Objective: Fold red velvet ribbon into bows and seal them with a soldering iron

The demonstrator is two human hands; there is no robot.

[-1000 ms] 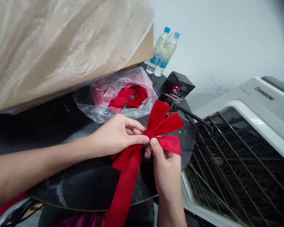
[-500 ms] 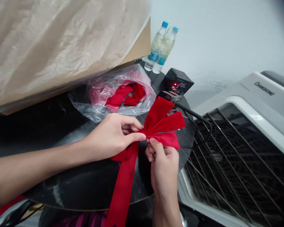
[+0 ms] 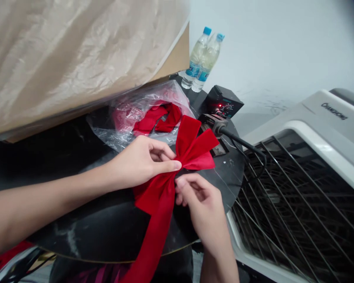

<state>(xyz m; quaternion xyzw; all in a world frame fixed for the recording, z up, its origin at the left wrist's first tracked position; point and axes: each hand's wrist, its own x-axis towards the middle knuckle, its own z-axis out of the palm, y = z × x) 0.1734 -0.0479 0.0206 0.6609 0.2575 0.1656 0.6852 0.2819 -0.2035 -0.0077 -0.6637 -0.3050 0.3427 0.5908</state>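
1. Head view: the red bow (image 3: 166, 184) is at the frame's centre, above the black desk (image 3: 88, 236). The left hand (image 3: 141, 161) pinches its gathered waist between thumb and fingers.
2. The right hand (image 3: 206, 206) is curled just below and right of that waist, thumb and fingertips drawn close together; I cannot tell whether they grip anything.
3. The main risk, as I judge it, is the gathers slipping: the left pinch looks like the waist's main hold, so a loosened thumb could let the folds spread.
4. A tug from the right hand could twist the waist and leave the fan lopsided.
5. The long tail passes over the desk's near edge; if caught there, it could pull the bow askew. The cable (image 3: 244, 145) to the right might also snag a piece swung that way.
6. The bow's long axis slants from upper right to lower left. Above the pinch, three pieces fan up, up-right and right; below it, a short end points lower left and the tail runs to the bottom edge, left of centre.
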